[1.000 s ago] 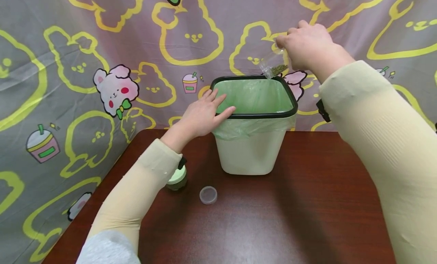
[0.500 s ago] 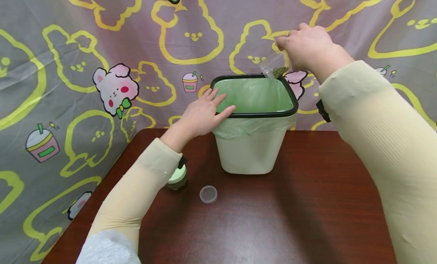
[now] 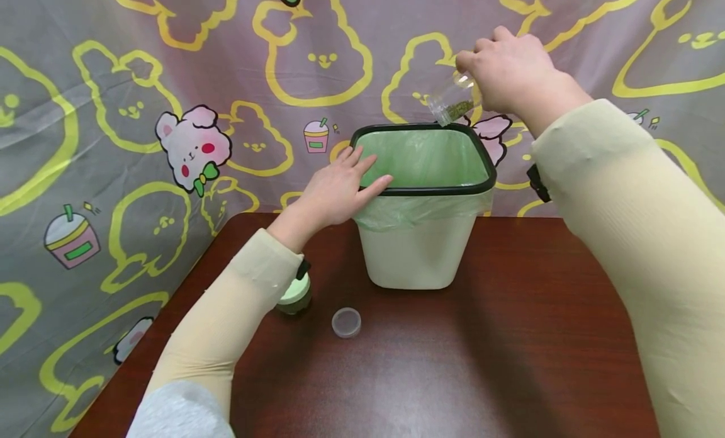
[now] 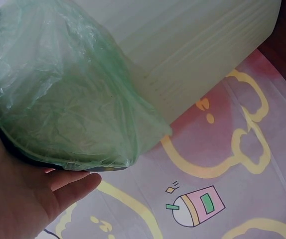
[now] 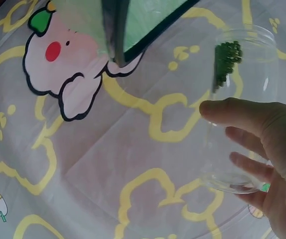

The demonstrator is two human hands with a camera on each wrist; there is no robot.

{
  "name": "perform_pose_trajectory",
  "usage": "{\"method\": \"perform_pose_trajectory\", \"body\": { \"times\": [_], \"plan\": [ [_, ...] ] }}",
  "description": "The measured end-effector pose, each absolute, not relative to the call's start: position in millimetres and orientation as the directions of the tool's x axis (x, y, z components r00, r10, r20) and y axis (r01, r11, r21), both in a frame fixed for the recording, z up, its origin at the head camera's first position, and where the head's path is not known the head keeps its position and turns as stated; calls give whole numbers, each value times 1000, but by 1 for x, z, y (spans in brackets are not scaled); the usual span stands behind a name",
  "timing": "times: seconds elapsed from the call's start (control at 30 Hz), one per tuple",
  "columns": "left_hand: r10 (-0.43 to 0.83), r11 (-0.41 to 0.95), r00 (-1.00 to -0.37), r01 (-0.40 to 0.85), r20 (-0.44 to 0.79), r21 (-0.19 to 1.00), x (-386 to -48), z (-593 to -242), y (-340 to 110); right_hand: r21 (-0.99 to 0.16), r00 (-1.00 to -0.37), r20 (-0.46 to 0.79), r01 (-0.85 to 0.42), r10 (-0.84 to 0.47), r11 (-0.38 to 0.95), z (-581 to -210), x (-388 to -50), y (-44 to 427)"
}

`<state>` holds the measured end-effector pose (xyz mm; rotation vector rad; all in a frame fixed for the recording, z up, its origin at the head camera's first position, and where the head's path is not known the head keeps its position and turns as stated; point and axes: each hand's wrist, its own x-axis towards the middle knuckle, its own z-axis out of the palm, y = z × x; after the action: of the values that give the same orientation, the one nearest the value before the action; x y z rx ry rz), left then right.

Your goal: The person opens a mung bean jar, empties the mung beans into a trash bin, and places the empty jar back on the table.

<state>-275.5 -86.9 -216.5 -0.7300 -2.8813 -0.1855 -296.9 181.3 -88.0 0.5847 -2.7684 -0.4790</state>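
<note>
My right hand [image 3: 512, 73] grips a clear plastic jar [image 3: 447, 93], tilted mouth-down above the back rim of a white trash bin [image 3: 416, 255]. Small green bean-like grains [image 3: 460, 109] lie along the jar's lower side. In the right wrist view, thumb and fingers wrap the jar [image 5: 240, 109], with the grains [image 5: 227, 59] gathered near its mouth. My left hand [image 3: 334, 189] rests on the bin's left rim, fingers straight and spread. The left wrist view shows that hand [image 4: 28, 204] beside the green bag liner [image 4: 73, 114]. The bin's bottom is hidden in the head view.
On the brown table [image 3: 408, 369] lies a round clear lid [image 3: 346, 323]. Left of it stands a jar with a pale green lid [image 3: 295, 292], partly behind my left sleeve. A cartoon-printed curtain [image 3: 221, 60] hangs right behind the bin and along the left.
The tilted jar in my right hand has risen slightly and shifted a little left, and its grains have moved inside. My left hand stays on the rim.
</note>
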Motion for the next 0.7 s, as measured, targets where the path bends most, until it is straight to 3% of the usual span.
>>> {"method": "perform_pose_trajectory", "body": {
  "times": [0.7],
  "plan": [
    [461, 872, -867, 482, 189, 83, -276, -217, -86, 394, -893, 150, -340, -425, 854, -90, -298, 182]
  ]
}}
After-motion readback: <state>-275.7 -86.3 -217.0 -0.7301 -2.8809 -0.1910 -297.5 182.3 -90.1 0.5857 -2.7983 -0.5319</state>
